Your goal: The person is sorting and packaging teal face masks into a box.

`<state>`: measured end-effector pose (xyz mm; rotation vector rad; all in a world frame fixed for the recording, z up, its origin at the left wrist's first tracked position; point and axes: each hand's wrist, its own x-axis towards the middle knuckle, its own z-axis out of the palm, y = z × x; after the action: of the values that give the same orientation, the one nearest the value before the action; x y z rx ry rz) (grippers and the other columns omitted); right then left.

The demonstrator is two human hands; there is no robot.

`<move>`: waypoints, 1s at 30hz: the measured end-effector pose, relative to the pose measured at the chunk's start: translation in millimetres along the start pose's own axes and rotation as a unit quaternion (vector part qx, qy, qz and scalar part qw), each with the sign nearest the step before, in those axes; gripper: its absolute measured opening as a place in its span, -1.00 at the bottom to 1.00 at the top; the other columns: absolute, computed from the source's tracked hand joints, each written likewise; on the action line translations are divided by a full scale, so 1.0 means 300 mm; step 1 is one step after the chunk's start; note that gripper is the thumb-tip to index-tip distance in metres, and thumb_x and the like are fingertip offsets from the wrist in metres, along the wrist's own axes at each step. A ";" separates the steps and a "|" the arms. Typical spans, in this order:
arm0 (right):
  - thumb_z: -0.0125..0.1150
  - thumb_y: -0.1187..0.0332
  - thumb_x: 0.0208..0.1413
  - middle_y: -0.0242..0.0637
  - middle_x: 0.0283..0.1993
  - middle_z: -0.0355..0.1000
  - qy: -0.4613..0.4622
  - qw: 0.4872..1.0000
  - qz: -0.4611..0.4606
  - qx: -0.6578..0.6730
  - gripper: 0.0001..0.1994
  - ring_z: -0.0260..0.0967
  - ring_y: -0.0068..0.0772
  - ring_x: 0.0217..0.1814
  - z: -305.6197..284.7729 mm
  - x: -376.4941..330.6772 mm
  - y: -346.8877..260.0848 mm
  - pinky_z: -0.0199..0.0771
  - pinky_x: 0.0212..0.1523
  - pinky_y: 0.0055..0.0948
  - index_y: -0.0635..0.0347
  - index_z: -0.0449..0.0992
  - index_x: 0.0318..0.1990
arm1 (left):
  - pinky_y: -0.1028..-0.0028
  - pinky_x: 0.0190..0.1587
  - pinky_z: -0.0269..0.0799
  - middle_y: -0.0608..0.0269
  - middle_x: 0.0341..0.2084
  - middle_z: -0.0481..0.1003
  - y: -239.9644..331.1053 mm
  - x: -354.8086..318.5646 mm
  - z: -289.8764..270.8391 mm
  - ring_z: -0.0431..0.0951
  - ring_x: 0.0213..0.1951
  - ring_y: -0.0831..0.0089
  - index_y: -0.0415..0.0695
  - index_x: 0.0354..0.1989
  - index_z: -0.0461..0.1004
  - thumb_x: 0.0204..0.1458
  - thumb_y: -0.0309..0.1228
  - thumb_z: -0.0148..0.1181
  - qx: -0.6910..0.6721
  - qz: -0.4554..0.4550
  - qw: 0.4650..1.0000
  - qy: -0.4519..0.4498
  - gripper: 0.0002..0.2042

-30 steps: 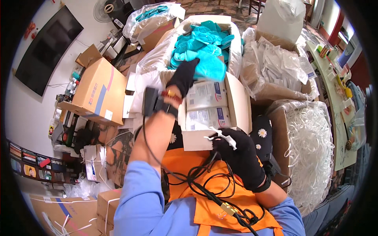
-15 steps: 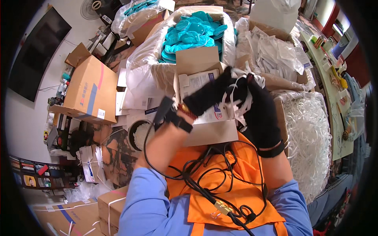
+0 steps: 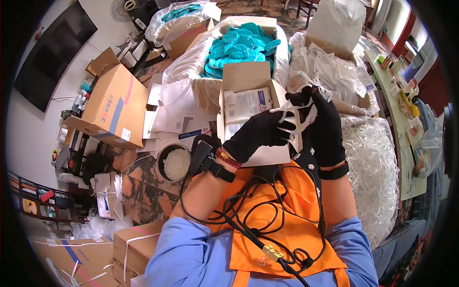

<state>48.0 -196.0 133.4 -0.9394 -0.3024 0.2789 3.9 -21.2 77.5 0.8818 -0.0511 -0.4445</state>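
Observation:
Both my hands wear black gloves and meet over the right side of an open white carton (image 3: 258,157). Between them is a tangle of white elastic straps (image 3: 310,116). My left hand (image 3: 258,134) has its fingers bent among the strap ends. With fingers curled at the top of the bunch, my right hand (image 3: 327,136) grips the straps from the right. Flat white packets (image 3: 245,106) with a blue printed edge lie in the carton, partly covered by my left hand.
Beyond the carton stands a lined box of teal pads (image 3: 241,45). To the right are a box of clear packets (image 3: 330,71) and a heap of white straps (image 3: 370,162). A pot of white pieces (image 3: 176,163) and a brown box (image 3: 112,107) sit left.
My left hand has come down and nearer, so more of the packets in the carton shows. The straps have spread differently between my hands. My right hand still holds them.

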 end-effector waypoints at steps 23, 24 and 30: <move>-0.04 0.25 0.30 -0.23 -0.19 0.51 -0.048 0.985 0.086 0.140 -0.76 0.46 -0.25 0.02 -0.009 0.032 0.067 0.39 0.14 -0.26 0.23 0.43 -0.12 | 0.55 -0.14 0.48 0.27 -0.21 0.53 -0.125 -0.004 -0.067 0.53 -0.19 0.54 -0.24 -0.06 0.49 0.14 -0.47 0.11 0.264 0.160 0.949 0.060 -0.78; -0.02 0.25 0.30 -0.27 -0.23 0.52 -0.026 0.981 0.095 0.169 -0.78 0.45 -0.21 0.02 0.009 0.030 0.063 0.37 0.17 -0.20 0.20 0.44 -0.14 | 0.54 -0.14 0.48 0.27 -0.21 0.54 -0.130 0.003 -0.065 0.53 -0.19 0.55 -0.24 -0.06 0.49 0.13 -0.48 0.12 0.270 0.162 0.947 0.065 -0.78; 0.01 0.29 0.26 -0.31 -0.26 0.52 -0.008 0.977 0.094 0.191 -0.82 0.44 -0.19 0.03 -0.006 0.051 0.092 0.38 0.17 -0.19 0.17 0.47 -0.16 | 0.42 -0.11 0.49 0.16 -0.25 0.52 -0.117 -0.028 0.038 0.55 -0.19 0.38 -0.24 -0.06 0.45 0.07 -0.43 0.16 0.361 0.262 0.893 0.069 -0.73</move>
<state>60.0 -176.3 111.7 -0.5862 -0.1647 0.5002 -18.8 -45.6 59.6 1.5731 -0.3331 0.1739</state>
